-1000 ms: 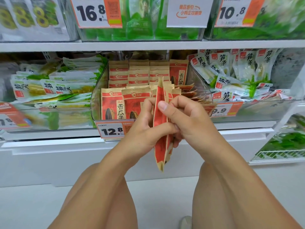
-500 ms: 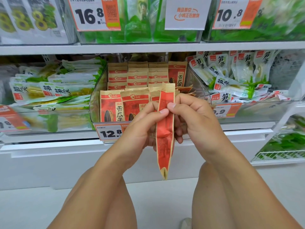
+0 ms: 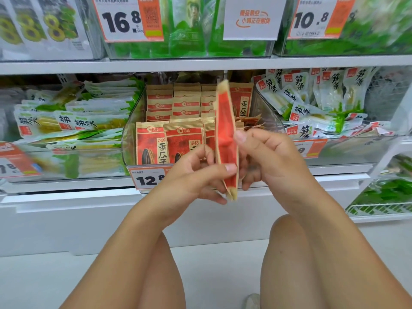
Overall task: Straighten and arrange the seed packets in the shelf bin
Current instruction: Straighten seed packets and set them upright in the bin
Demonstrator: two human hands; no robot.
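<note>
A small stack of red and tan seed packets [image 3: 225,134] stands edge-on and upright in front of the clear shelf bin [image 3: 130,132]. My left hand [image 3: 196,175] pinches the stack low down, thumb across its near face. My right hand [image 3: 265,155] grips it from the right at mid height, fingers curled round it. Inside the bin, upright seed packets [image 3: 171,141] stand in rows on the left and at the back, and a few packets [image 3: 250,122] lie tilted and loose on the right side.
Green and white bamboo shoot packets [image 3: 73,123] fill the bin to the left and more bamboo shoot packets [image 3: 312,103] fill the one to the right. A 12.8 price tag [image 3: 147,178] hangs on the bin front. The upper shelf [image 3: 200,63] overhangs. My knees are below.
The held stack has risen, its top now above the bin's front packets. My hands slid lower along it, from its upper part to its middle and bottom.
</note>
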